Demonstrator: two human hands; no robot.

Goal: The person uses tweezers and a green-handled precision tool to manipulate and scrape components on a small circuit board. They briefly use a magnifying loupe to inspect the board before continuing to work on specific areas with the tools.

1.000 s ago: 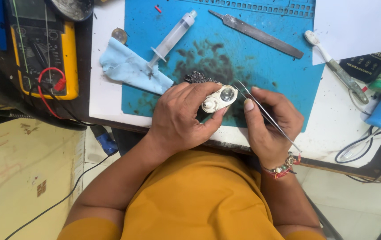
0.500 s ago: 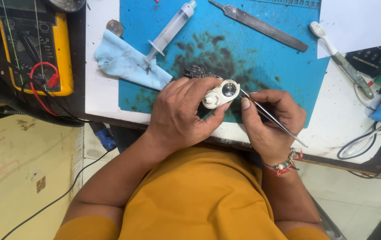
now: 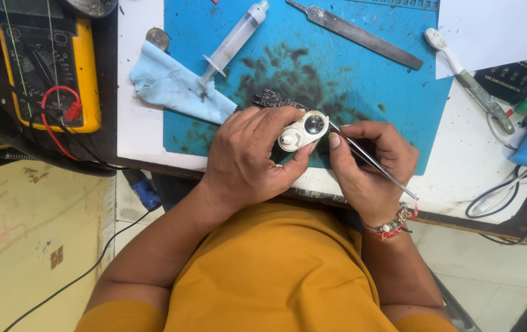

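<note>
Mat (image 3: 398, 92) lies on table (image 3: 460, 178), centre. Syringe (image 3: 234, 40) and file (image 3: 361, 35) on mat's far part, syringe left of file. Cloth (image 3: 174, 89) overlaps mat's left edge, coin (image 3: 157, 38) just behind it. Multimeter (image 3: 51, 61) far left, off the table. Toothbrush (image 3: 469, 80) right of mat. Left hand (image 3: 251, 157) and right hand (image 3: 371, 163) over mat's near edge, loupe (image 3: 303, 130) and tweezers (image 3: 371, 161) between them.

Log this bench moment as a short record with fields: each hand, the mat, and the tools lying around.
left hand: holds a small white magnifier, over a dark circuit board
right hand: grips metal tweezers, tips by the magnifier
mat: blue work mat, dark stains in the middle
on mat: syringe, flat metal file, light blue cloth at its left edge
left of mat: yellow multimeter with red and black leads
right of mat: white toothbrush
</note>
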